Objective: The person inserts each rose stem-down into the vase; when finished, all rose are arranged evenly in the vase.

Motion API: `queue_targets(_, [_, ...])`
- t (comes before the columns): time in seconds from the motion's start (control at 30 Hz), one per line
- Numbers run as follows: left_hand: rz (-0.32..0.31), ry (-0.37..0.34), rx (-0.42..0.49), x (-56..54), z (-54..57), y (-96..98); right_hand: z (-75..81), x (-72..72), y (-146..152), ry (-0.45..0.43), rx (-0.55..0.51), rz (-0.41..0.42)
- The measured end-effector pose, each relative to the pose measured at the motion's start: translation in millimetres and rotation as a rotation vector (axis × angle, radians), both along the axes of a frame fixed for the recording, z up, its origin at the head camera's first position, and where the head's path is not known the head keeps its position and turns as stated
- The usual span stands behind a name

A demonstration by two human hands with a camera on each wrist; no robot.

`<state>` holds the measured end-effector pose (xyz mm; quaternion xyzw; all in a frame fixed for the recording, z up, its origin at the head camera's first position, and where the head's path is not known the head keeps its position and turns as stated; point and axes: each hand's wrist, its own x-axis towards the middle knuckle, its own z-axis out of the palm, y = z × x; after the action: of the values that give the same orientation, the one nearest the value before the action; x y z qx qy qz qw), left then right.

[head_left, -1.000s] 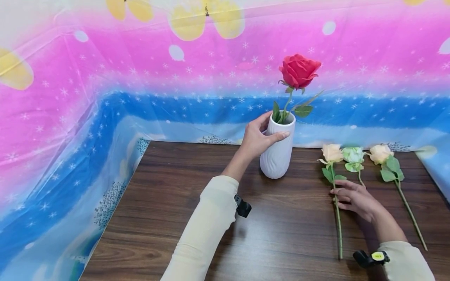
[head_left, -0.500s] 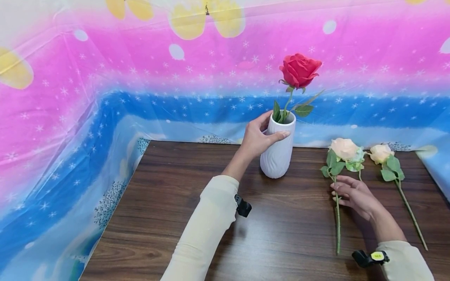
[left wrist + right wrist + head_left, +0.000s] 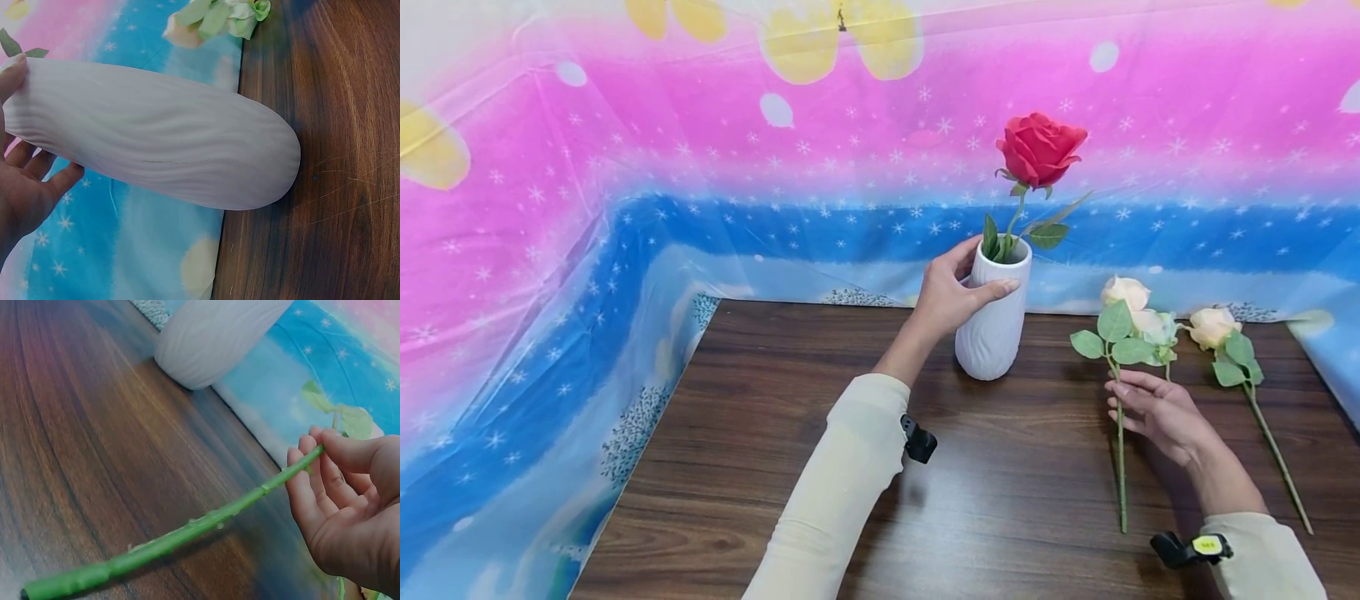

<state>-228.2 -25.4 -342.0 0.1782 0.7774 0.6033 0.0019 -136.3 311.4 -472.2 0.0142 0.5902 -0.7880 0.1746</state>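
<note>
In the head view my left hand (image 3: 951, 290) grips the upper part of a white ribbed vase (image 3: 992, 337), thumb in front near the rim. The vase stands upright, and a red rose (image 3: 1040, 152) with green leaves rises from its mouth. My right hand (image 3: 1163, 417) pinches the stem of a pale peach rose (image 3: 1124, 293) below its leaves. From the right wrist view, the bare green stem (image 3: 200, 525) slants down from between thumb and fingers, its cut end at lower left. The peach bloom partly covers a pale green rose (image 3: 1163, 330) behind it.
Another peach rose (image 3: 1213, 328) lies at the right on the dark wooden table (image 3: 760, 433), its stem pointing toward the front. Behind the table's back edge hangs a pink and blue patterned cloth (image 3: 820, 175).
My right hand has taken up the peach rose by its stem; its bloom has tilted up and shifted right, over the green rose. The left hand and vase have stayed put.
</note>
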Motion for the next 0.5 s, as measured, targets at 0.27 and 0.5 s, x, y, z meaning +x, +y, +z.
queue_targets(0.27, [0.0, 0.006, 0.003, -0.4, 0.0, 0.6, 3.9, -2.1, -2, 0.031, -0.122, -0.02])
queue_targets(0.5, [0.005, 0.011, -0.001, 1.0, 0.8, 0.5, 11.1, -6.2, -6, 0.052, -0.155, -0.03])
